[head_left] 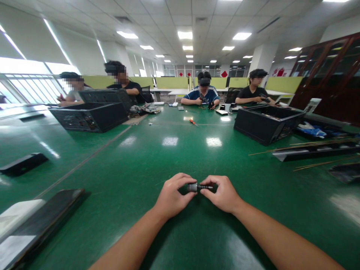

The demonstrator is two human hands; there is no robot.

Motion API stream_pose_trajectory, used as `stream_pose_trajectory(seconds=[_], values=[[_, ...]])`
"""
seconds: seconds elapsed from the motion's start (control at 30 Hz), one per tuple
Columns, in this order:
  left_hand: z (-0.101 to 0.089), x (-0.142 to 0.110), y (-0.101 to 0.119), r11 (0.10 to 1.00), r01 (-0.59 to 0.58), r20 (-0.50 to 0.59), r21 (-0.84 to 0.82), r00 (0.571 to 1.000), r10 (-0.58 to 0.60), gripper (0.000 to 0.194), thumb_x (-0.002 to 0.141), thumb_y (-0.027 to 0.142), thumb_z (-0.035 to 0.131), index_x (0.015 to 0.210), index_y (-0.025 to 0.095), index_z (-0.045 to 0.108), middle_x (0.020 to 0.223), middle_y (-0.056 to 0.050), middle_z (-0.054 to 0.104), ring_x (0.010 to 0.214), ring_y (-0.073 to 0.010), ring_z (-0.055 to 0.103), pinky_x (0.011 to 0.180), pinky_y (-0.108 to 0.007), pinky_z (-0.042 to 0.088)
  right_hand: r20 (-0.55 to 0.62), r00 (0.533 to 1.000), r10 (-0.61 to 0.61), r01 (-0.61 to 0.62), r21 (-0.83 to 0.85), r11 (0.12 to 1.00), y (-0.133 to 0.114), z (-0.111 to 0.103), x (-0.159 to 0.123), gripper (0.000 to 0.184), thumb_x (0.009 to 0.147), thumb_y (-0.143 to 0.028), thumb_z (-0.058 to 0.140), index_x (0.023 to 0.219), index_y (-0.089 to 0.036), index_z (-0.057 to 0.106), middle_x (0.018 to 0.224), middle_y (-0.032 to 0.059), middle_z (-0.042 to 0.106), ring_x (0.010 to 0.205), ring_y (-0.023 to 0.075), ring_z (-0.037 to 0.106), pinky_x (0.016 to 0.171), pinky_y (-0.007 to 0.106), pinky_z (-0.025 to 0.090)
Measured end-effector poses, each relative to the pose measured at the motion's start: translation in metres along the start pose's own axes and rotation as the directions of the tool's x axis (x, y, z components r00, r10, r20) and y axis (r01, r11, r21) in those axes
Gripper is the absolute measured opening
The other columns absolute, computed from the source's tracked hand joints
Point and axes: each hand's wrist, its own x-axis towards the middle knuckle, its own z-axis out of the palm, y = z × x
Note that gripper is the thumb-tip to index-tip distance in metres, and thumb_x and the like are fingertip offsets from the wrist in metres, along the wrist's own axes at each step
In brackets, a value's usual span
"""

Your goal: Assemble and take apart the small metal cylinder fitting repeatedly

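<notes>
Both hands meet over the green table (197, 153), on a small grey cylinder with a dark ribbed shaft (192, 187) that lies level between them. The thick grey end sits between the thumb and fingers of my left hand (173, 195). From the other side, my right hand (223, 193) pinches around the thin shaft, whose pale metal tip points right. What kind of part it is cannot be made out. Farther up the table lies a screwdriver (192, 122) with an orange-red handle, apart from both hands.
Black computer cases stand at far left (92, 116) and right (264, 122). Thin brass-coloured rods (320, 142) lie by a dark metal channel (315, 150). A dark flat slab (53, 217) is at near left. Several people sit along the far side, one in a blue shirt (194, 93).
</notes>
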Motion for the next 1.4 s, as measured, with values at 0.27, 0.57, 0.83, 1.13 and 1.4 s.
stream_pose_trajectory(seconds=[0.27,0.57,0.83,1.13,1.4], values=[[0.0007,-0.0002,-0.0018,1.000,-0.015,-0.005,0.005,1.000,0.015,0.026,0.074,0.016,0.075,0.098,0.023,0.072,0.097,-0.004,0.072,0.090,-0.0171,0.068,0.083,-0.030,0.054,-0.002,1.000,-0.003,0.003,0.000,1.000,0.0009,-0.0001,0.0009,0.008,0.075,-0.020,0.069,0.081,-0.018,0.073,0.075,0.0022,0.073,0.070,0.0173,0.066,0.066,0.026,0.048],[-0.0001,-0.0009,-0.0038,0.999,-0.028,-0.023,0.018,0.999,0.028,0.027,0.074,0.016,0.076,0.100,0.024,0.071,0.097,-0.003,0.071,0.089,-0.0169,0.068,0.082,-0.029,0.054,-0.015,0.999,-0.028,0.028,-0.011,1.000,0.0010,-0.0011,-0.0012,0.007,0.077,-0.022,0.067,0.081,-0.019,0.072,0.074,0.0017,0.071,0.068,0.0165,0.064,0.065,0.025,0.047],[-0.0013,-0.0003,-0.0030,0.999,-0.034,-0.025,0.015,0.999,0.034,0.027,0.074,0.017,0.076,0.099,0.024,0.071,0.096,-0.004,0.072,0.089,-0.0175,0.068,0.081,-0.030,0.055,-0.010,0.998,-0.058,0.058,-0.033,0.998,0.0007,-0.0029,0.0005,0.007,0.077,-0.019,0.067,0.083,-0.019,0.072,0.075,0.0016,0.071,0.068,0.0162,0.063,0.065,0.025,0.046],[-0.0049,0.0013,-0.0009,1.000,-0.021,-0.050,0.005,0.999,0.021,0.026,0.073,0.015,0.075,0.098,0.023,0.072,0.095,-0.004,0.072,0.088,-0.0175,0.068,0.081,-0.030,0.055,-0.024,0.997,-0.069,0.068,-0.035,0.997,0.0034,-0.0056,0.0012,0.009,0.077,-0.019,0.067,0.084,-0.018,0.071,0.075,0.0020,0.070,0.069,0.0163,0.063,0.066,0.026,0.046],[-0.0063,0.0020,0.0008,1.000,-0.022,-0.060,0.001,0.998,0.022,0.024,0.075,0.016,0.075,0.098,0.023,0.071,0.095,-0.004,0.072,0.087,-0.0179,0.068,0.081,-0.031,0.055,-0.028,0.998,-0.060,0.059,-0.023,0.998,0.0015,-0.0071,0.0015,0.010,0.082,-0.023,0.063,0.084,-0.018,0.071,0.073,0.0023,0.069,0.068,0.0162,0.062,0.066,0.026,0.046]])
